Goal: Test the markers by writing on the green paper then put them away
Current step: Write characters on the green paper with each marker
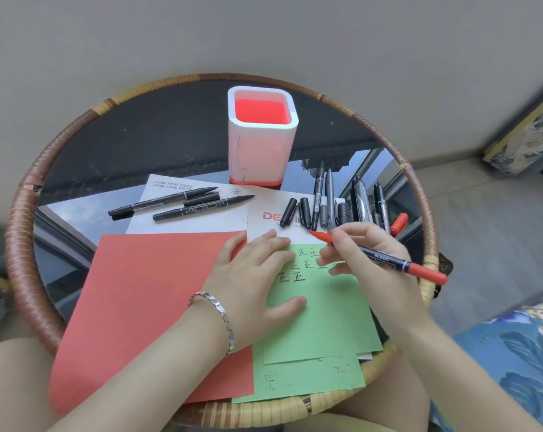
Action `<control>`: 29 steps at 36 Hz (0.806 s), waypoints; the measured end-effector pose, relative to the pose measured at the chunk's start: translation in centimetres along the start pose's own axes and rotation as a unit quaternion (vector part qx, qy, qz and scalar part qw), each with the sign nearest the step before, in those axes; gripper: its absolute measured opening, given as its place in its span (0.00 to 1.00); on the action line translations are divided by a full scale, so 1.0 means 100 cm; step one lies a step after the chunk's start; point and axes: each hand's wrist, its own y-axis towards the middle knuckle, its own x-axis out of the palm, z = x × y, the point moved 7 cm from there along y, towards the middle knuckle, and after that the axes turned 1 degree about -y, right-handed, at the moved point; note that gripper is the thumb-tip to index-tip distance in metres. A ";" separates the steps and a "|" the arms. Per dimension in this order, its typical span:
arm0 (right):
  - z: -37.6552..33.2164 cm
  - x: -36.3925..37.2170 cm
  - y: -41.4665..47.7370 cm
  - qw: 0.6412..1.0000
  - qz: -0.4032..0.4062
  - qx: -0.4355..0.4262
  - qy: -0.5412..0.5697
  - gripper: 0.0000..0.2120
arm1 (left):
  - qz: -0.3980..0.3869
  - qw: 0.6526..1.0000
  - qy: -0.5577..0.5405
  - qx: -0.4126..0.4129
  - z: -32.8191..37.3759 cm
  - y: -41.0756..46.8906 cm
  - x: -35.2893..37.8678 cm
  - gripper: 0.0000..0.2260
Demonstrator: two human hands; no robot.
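Green paper (pixel 321 319) writing partly hidden under left hand (pixel 257 275).

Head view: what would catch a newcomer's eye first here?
The right hand holding an uncapped red marker just above the green paper, which the left hand presses flat near rows of written characters. Behind them stands a white pen holder with a glowing red inside, empty, at the round table's far side.

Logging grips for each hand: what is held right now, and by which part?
Right hand holds the red marker by its dark barrel, near the uncapped tip. Left hand holds nothing; it lies flat on the green paper.
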 end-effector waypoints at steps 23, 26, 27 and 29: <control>0.017 -0.009 -0.009 0.969 0.216 -0.064 -0.101 0.17 | -0.007 1.000 0.001 -0.006 0.000 0.001 -0.001 0.25; 0.016 -0.007 -0.008 0.971 0.204 -0.069 -0.106 0.16 | -0.009 1.000 0.003 -0.006 0.001 0.001 -0.001 0.25; 0.016 -0.006 -0.008 0.971 0.200 -0.069 -0.109 0.16 | -0.010 1.000 0.003 -0.006 0.001 0.001 0.000 0.25; 0.016 -0.006 -0.007 0.972 0.197 -0.069 -0.111 0.15 | -0.012 1.000 0.003 -0.006 0.001 0.001 0.000 0.25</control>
